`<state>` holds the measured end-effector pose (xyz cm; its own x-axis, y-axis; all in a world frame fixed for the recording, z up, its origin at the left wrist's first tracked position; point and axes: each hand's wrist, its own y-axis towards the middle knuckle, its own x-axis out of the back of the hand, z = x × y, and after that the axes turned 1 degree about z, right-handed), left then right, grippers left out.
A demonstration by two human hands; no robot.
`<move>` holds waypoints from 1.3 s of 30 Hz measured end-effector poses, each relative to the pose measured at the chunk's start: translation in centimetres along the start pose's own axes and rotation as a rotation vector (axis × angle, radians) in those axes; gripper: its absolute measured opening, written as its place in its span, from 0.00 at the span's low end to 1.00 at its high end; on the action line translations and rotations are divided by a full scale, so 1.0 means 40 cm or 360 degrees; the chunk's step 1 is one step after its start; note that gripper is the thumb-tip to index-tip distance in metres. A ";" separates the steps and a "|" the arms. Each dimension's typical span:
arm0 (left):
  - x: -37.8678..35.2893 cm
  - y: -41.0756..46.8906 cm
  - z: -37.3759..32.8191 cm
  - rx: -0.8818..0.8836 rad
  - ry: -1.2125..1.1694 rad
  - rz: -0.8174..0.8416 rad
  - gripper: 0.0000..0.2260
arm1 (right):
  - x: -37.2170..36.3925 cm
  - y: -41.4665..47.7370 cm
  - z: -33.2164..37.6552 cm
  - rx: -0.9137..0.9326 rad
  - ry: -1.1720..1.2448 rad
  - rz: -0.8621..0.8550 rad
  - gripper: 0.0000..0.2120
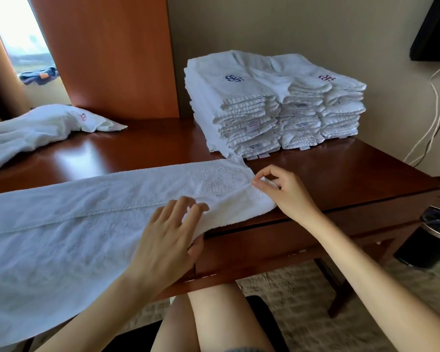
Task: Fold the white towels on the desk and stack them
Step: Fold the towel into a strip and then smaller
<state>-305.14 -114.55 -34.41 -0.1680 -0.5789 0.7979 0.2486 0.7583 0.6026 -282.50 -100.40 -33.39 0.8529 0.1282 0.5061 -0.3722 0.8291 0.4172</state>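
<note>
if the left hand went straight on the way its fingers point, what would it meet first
Only more of the spread towel it holds. Past its right end, the left hand would probably reach the near corner of the folded towel stack; the right hand looks just right of that line.

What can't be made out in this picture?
All in the head view:
1. Spread towel: its left end runs off the frame edge, so its length is unknown.
2. Labels on the stacked towels: too small to read.
3. Dark bin: cut off by the right edge.
4. Blue bundle, far left: blurred, unidentifiable.
5. Its corner in the right hand: partly covered by fingers.
</note>
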 end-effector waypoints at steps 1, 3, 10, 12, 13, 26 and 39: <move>0.008 0.004 0.005 -0.0003 0.0006 0.0009 0.17 | -0.004 0.007 -0.001 -0.0042 0.0033 0.0018 0.07; 0.024 0.011 0.012 0.0056 -0.0029 0.0031 0.18 | -0.014 0.013 0.001 -0.0082 0.0055 0.0030 0.07; 0.025 0.037 0.062 0.0598 -0.0547 0.0217 0.18 | 0.023 0.016 0.011 -0.0203 0.0300 0.0653 0.19; 0.011 0.033 0.050 0.0513 -0.0471 0.0245 0.17 | 0.042 0.017 0.006 -0.0194 0.0203 0.0778 0.26; 0.009 0.030 0.041 0.0429 -0.0404 0.0243 0.17 | 0.047 0.017 0.005 -0.0167 0.0160 0.0806 0.26; -0.007 0.015 0.040 0.0631 -0.0673 0.0203 0.20 | 0.000 0.036 0.024 -0.0116 -0.0037 0.0317 0.08; 0.059 -0.022 0.078 0.0612 -0.0774 0.0276 0.13 | -0.011 -0.013 0.022 -0.0077 0.0532 -0.0080 0.11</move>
<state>-308.74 -115.64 -33.01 -0.5919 -0.3049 0.7461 -0.0336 0.9342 0.3552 -283.00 -101.38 -33.17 0.9455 0.2512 0.2071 -0.3157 0.8627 0.3950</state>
